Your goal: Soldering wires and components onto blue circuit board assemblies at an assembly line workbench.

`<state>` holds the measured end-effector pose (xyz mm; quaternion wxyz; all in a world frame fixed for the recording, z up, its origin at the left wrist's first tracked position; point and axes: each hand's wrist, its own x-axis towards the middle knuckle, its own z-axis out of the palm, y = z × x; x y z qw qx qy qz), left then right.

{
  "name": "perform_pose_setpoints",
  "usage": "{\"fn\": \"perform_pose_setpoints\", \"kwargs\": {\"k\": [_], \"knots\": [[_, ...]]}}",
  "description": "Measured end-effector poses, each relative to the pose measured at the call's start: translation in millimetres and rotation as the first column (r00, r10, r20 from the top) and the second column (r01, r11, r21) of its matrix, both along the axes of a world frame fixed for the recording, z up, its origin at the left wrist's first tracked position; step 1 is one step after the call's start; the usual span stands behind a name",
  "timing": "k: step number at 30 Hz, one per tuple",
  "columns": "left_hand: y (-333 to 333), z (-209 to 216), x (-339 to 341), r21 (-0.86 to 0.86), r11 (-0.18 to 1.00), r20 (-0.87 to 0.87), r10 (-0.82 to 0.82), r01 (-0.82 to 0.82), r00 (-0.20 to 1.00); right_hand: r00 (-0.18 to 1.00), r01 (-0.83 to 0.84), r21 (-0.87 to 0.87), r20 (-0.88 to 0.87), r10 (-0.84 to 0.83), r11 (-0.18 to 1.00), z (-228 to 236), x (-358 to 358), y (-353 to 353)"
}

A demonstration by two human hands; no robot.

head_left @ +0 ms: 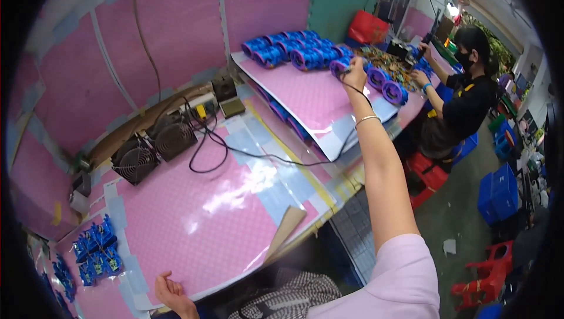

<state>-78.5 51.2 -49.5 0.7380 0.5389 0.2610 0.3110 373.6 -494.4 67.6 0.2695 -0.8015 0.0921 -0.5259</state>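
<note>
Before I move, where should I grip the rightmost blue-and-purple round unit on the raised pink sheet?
Probably by the outer rim, coming from its right: the round unit ends its row, so that side looks open, while the neighbouring unit crowds its left. Its circular outline offers opposite edges to pinch.

The right hand [356, 75] hides one end of the black cable [306, 164]; the lower edge crops the left forearm [187, 311].
</note>
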Motion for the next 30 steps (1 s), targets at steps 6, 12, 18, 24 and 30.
{"fn": "perform_pose_setpoints", "kwargs": {"k": [6, 12, 18, 24, 30], "knots": [[-2.1, -20.9, -22.1, 0.173, 0.985, 0.073, 0.001, -0.013, 0.997, 0.985, 0.007, -0.090, -0.171, -0.022, 0.996, -29.4, 21.8, -7.6], [-8.1, 20.0, -11.1, 0.167, 0.986, 0.050, -0.033, 0.025, 0.998, 0.968, -0.251, 0.070, -0.004, 0.252, 0.965, 18.0, -93.8, 71.3], [-38.8, 81.4, 36.0, 0.502, 0.812, -0.268, -0.180, 0.297, 0.946, 0.538, -0.823, 0.145, -0.116, 0.835, 0.550, -1.8, -265.4, 230.3], [-53.0, 70.5, 18.7, 0.760, 0.587, -0.315, -0.046, 0.280, 0.948, 0.258, -0.922, 0.204, -0.305, 0.917, 0.328, -36.5, -303.0, 296.1], [-47.9, 59.1, 27.5, 0.828, 0.401, -0.404, -0.056, 0.392, 0.913, 0.379, -0.878, 0.174, -0.315, 0.870, 0.446, -32.6, -264.2, 325.8]]}}
